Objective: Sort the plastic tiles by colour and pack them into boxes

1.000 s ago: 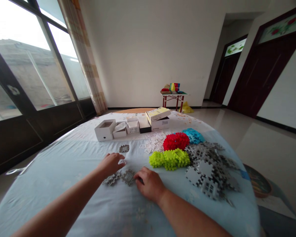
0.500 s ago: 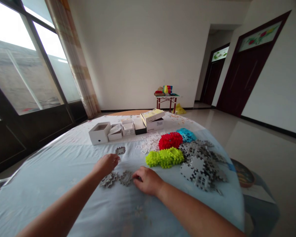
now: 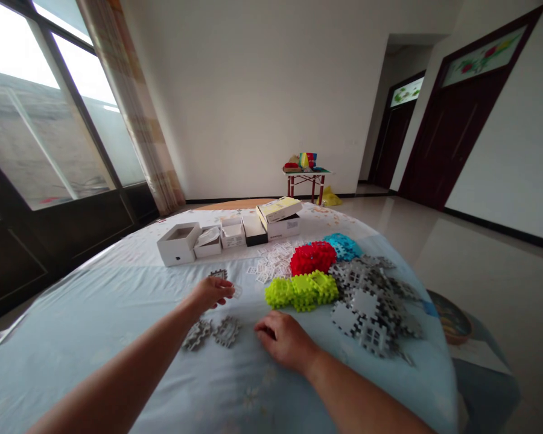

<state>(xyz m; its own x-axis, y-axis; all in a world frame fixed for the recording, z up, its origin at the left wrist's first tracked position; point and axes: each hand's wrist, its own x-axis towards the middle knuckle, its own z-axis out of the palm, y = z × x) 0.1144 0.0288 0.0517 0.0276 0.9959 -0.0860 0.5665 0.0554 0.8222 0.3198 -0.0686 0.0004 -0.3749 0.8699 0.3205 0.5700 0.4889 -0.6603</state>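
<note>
My left hand (image 3: 212, 293) pinches a small white plastic window piece (image 3: 238, 292) above the table. Just behind that hand lies a dark grey interlocking tile (image 3: 218, 274), partly covered by it. Two grey toothed plastic shapes, one on the left (image 3: 197, 335) and one on the right (image 3: 227, 332), rest on the cloth below my left hand. My right hand (image 3: 286, 339) lies on the cloth to their right, apart from them, its fingers curled and nothing visible in them. Lime green pieces (image 3: 301, 290) are heaped just beyond it.
Grey tiles (image 3: 370, 301), red pieces (image 3: 314, 258), blue pieces (image 3: 342, 246) and flat white pieces (image 3: 274, 260) lie in piles toward the right. Several open boxes, including a white box (image 3: 178, 244), stand along the back. A stool (image 3: 484, 361) holding a round bowl (image 3: 450, 319) is beyond the right edge.
My left hand has moved right, and the white window piece now shows plainly in its fingers. My right hand has drawn away to the right from the grey toothed shape.
</note>
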